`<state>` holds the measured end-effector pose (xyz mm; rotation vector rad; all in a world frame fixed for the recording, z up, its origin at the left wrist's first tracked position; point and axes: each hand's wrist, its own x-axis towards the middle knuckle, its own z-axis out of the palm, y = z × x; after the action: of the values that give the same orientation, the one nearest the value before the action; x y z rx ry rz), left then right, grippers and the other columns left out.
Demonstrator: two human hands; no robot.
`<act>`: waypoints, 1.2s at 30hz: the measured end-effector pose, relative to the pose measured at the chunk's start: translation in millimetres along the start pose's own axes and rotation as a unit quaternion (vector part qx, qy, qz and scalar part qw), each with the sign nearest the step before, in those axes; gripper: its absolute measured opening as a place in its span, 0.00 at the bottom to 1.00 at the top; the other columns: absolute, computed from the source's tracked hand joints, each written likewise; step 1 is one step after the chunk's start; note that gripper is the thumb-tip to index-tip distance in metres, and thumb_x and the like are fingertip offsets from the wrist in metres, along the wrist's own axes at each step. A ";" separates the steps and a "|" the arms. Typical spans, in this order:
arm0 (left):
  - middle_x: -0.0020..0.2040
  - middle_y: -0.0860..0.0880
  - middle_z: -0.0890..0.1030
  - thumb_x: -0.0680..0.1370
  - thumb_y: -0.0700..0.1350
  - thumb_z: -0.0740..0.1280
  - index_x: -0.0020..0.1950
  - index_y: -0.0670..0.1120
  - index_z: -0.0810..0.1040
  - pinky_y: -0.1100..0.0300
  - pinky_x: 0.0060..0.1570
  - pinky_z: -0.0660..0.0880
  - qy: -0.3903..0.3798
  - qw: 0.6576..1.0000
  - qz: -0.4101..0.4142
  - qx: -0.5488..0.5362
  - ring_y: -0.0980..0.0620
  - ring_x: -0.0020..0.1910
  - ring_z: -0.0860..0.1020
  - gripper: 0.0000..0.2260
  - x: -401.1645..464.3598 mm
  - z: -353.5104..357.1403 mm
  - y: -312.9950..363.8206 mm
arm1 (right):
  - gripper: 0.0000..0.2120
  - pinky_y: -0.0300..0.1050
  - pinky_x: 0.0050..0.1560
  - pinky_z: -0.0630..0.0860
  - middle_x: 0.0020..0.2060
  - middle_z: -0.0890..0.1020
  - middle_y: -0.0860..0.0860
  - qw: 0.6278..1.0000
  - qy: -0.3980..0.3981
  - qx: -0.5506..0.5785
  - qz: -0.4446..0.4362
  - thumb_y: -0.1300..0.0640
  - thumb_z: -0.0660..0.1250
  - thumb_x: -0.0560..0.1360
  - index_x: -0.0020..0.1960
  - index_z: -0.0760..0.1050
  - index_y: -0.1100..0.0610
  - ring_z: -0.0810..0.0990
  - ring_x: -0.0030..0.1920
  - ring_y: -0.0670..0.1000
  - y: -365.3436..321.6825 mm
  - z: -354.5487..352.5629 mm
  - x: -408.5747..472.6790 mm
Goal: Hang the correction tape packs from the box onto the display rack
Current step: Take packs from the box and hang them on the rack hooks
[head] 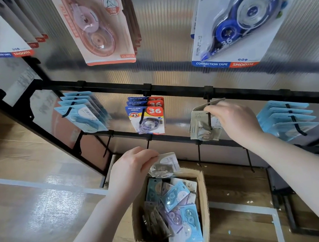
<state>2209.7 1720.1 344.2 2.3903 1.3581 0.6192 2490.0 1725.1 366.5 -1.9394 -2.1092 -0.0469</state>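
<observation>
cardboard box (203,202) sits on the wood floor below the display rack (181,90), filled with correction tape packs (174,197). left hand (130,171) pinches a grey pack (167,165) just above the box. right hand (235,119) grips the top of another grey pack (202,126) threaded on a black hook (209,121).

I stood on a light-brown wood-plank floor (31,205) marked with pale tape lines (253,207); glare lay on it, and a translucent ribbed plastic back panel (161,36) rose ahead.
</observation>
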 end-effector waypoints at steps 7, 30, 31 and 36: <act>0.39 0.54 0.79 0.76 0.55 0.56 0.47 0.50 0.81 0.55 0.31 0.75 -0.001 0.999 0.023 -0.022 0.53 0.38 0.77 0.16 5.7 1.1 10.5 | 0.20 0.44 0.39 0.66 0.54 0.79 0.55 0.999 -0.032 -0.036 0.014 0.65 0.61 0.76 0.67 0.72 0.53 0.77 0.51 0.57 1.2 -5.7 9.0; 0.41 0.51 0.82 0.76 0.52 0.61 0.47 0.48 0.83 0.55 0.33 0.76 0.003 0.988 0.132 -0.078 0.50 0.39 0.79 0.13 57.7 10.0 83.4 | 0.12 0.51 0.44 0.77 0.50 0.80 0.58 0.996 0.027 -0.003 0.086 0.63 0.63 0.77 0.60 0.77 0.60 0.79 0.49 0.60 41.4 -18.8 -49.7; 0.41 0.51 0.82 0.76 0.52 0.62 0.47 0.48 0.83 0.54 0.33 0.76 0.004 0.988 0.135 -0.071 0.50 0.39 0.79 0.12 62.1 11.8 87.1 | 0.12 0.52 0.43 0.78 0.50 0.80 0.58 0.996 0.029 -0.003 0.085 0.63 0.64 0.76 0.59 0.77 0.61 0.79 0.48 0.60 43.4 -18.6 -52.4; 0.42 0.49 0.82 0.75 0.47 0.64 0.49 0.47 0.83 0.52 0.32 0.77 0.000 0.987 0.152 -0.045 0.48 0.39 0.79 0.09 78.9 21.9 95.4 | 0.10 0.52 0.41 0.78 0.46 0.80 0.58 0.996 0.045 0.000 0.077 0.65 0.65 0.75 0.56 0.78 0.61 0.79 0.46 0.59 49.7 -16.9 -59.7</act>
<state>2326.1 1739.8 387.4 2.5428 0.9473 0.7417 2545.6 1668.5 361.6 -2.0527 -1.8993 -0.1007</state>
